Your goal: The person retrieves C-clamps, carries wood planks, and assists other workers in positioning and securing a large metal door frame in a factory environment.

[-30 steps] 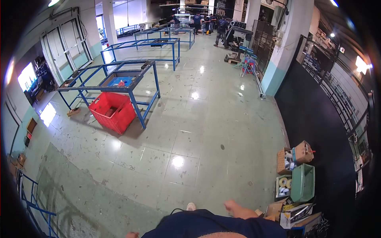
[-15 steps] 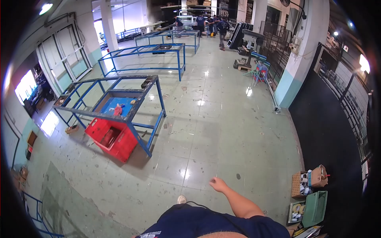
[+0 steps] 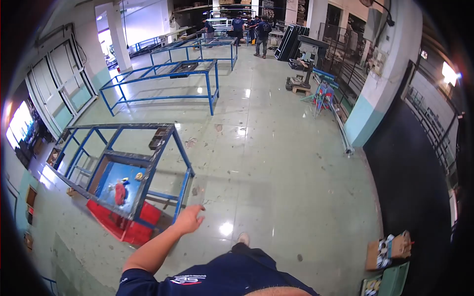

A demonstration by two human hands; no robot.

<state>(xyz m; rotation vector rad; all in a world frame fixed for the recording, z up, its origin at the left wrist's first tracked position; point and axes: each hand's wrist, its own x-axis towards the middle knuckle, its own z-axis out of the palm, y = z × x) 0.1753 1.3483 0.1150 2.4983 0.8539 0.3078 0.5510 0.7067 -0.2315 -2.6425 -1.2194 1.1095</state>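
My left hand (image 3: 188,220) swings out in front of my body, low over the floor, with nothing in it. Its fingers are loosely bent and apart. The nearest thing is the blue metal frame table (image 3: 185,190) just to its left; the hand looks apart from it. In that table sits a blue tray (image 3: 106,182) holding a red cloth (image 3: 120,193) and a roll of tape (image 3: 139,176). A red crate (image 3: 148,217) stands beneath the table. My right hand is out of view.
Further blue frame tables (image 3: 212,89) stand ahead on the left. Several people (image 3: 263,37) are at the far end. On the right are a pillar (image 3: 370,111), a colored stool (image 3: 323,96), a cardboard box (image 3: 401,244) and a green case (image 3: 392,278).
My left hand has come into view and my right hand has left it. The near table and red crate have come closer, lower in view, as I walk forward.
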